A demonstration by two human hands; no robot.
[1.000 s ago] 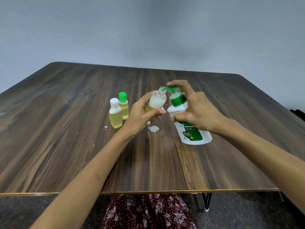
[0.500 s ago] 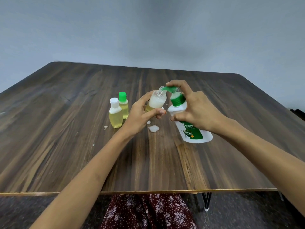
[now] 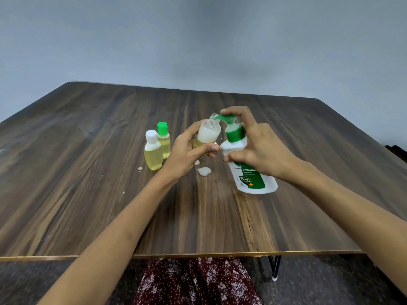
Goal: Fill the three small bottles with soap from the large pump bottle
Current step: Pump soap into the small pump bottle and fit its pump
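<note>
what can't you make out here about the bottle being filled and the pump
Head view only:
- Lower part of the open small bottle: hidden by the left hand, so its fill level is unclear.
- Back of the pump bottle: covered by the right hand.
- Soap flow at the nozzle: too small.
- Label print: mostly too small.

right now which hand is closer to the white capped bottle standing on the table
Left. The left hand holds the open bottle just to the right of the white-capped bottle, not touching it. The right hand is farther right, gripping the pump bottle.
</note>
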